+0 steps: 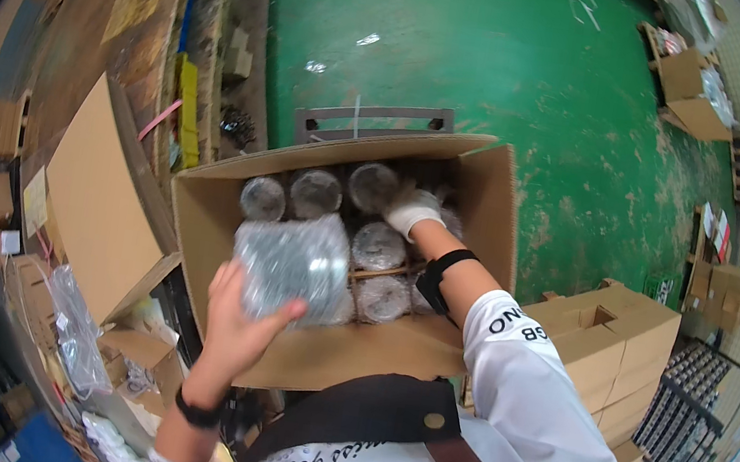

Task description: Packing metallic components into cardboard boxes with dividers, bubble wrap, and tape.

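A large open cardboard box [322, 362] stands before me, with several round bubble-wrapped pieces [316, 194] upright inside it. My left hand [247, 318], bare with a black band at the wrist, grips the near left edge of a squarish bubble-wrapped package [294, 258], thumb across its top. That package is over the left part of the box and covers some of the pieces below. My right hand [413, 212], in a white glove, reaches into the box's far right part among the wrapped pieces. Its fingers are blurred and partly hidden, so what they touch does not show.
Closed cardboard boxes [601, 352] are stacked at my right. A folded cardboard sheet [108, 192] leans at the left beside a long wooden bench [125, 13]. Beyond the box, a grey metal frame [372, 120] stands on the green floor [473, 55]. Clear plastic wrapping [74, 321] hangs at the lower left.
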Demonstrator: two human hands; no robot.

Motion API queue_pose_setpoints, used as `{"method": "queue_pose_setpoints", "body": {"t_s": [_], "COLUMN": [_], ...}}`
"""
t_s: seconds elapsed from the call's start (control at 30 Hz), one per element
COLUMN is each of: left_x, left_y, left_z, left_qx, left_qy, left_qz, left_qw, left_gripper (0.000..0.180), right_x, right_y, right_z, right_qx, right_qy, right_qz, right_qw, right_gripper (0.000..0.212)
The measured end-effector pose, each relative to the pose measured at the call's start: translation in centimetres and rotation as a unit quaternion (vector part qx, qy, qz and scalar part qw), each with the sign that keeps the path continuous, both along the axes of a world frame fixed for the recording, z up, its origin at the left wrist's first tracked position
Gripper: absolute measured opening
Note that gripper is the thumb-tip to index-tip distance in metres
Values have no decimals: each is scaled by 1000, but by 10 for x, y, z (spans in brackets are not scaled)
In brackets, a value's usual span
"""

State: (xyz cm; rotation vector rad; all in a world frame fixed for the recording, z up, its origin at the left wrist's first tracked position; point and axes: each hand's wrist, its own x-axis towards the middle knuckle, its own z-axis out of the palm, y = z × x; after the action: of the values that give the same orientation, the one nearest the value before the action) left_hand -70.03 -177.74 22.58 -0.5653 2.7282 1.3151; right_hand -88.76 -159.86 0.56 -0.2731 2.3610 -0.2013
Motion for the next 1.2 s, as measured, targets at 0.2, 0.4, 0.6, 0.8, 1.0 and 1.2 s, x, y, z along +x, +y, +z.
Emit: {"method": "queue_pose_setpoints", "body": {"t_s": [0.2, 0.4, 0.6, 0.8, 1.0, 1.2], "left_x": [-140, -195, -179, -203, -199, -81], "left_y": [85, 163, 182, 195, 175, 127], "left_z": [-97, -204, -244, -287, -295, -174], "left_qx": [35, 48, -296, -339, -152, 145], "left_qy": [-3, -181, -35, -188, -240, -61], "left_qz": [-93, -79, -98, -215, -273, -395], "left_qw": [995, 979, 949, 896, 919, 905], "left_gripper": [60, 59, 58, 62, 76, 58], "right_x": [24, 54, 58, 64, 69, 80], "right_y": [63, 92, 94, 162, 214, 179], "right_z": [-12, -43, 81, 215, 218, 196], "right_qx": [4, -76, -39, -351, -380, -302], "right_qy": [129, 74, 13, 61, 76, 238], "right_qz": [97, -2, 114, -9, -376, -156], "right_qw": [987, 994, 993, 934, 842, 910], "right_gripper": [60, 56, 25, 42, 41, 47]}}
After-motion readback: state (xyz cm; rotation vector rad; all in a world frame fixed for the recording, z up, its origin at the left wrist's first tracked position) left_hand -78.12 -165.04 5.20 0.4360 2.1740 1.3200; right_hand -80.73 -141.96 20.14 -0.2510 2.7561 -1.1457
